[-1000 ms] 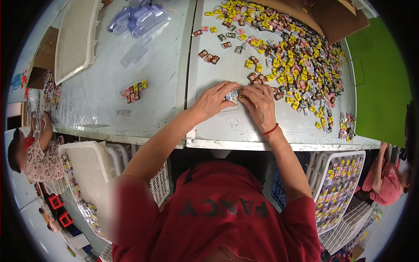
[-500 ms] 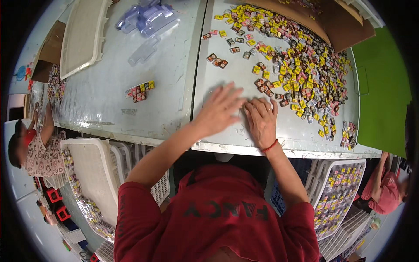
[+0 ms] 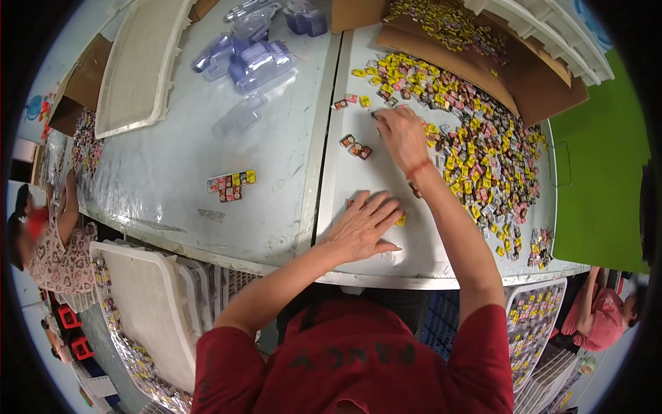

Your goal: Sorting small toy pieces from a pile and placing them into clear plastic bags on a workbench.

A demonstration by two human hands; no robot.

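My left hand (image 3: 365,224) lies flat near the table's front edge, fingers spread. A yellow block (image 3: 400,220) peeks out beside its fingertips; what is beneath the palm is hidden. Farther off, my right hand (image 3: 405,138) reaches to the left end of a big heap of small printed blocks (image 3: 483,152), its fingers bent down on a dark block (image 3: 375,115). That hand partly hides the blocks under it. Between both hands lies a little group of brown-and-red blocks (image 3: 356,146). On the left table, more blocks sit joined in a patch (image 3: 232,185).
Clear plastic trays (image 3: 258,65) are piled at the far left, near a white mesh tray (image 3: 141,76). An open cardboard box (image 3: 441,52) of blocks stands behind the heap. Filled crates (image 3: 534,331) stand below the table's edge. Two people work at either side.
My right hand has moved forward from the near edge to the loose dark blocks. My left hand has come down flat on the table. The view has tilted farther forward.
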